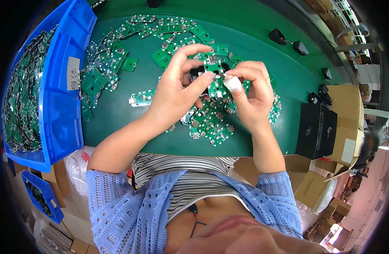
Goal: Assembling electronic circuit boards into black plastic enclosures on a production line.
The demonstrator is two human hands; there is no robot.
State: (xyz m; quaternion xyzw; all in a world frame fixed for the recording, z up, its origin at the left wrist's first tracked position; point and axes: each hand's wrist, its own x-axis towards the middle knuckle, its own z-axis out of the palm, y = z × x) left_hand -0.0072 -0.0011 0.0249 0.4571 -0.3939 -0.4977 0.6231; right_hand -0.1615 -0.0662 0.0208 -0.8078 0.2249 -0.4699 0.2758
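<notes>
Near the middle of the green table, my left hand is closed around a green circuit board, the thumb pressing on its face. A black rounded casing shows behind the board, partly hidden by my fingers. My right hand is at the board's right edge, thumb and forefinger pinched together. A thin red wire runs from the board to these fingertips; its end is hidden. Something white covers the right thumb's tip. Loose circuit boards lie beneath and around both hands.
A blue bin packed with boards stands at the left, with a smaller blue tray below. More boards spread across the back left. Small black boxes sit on the far right, and a black box stands beside an open carton.
</notes>
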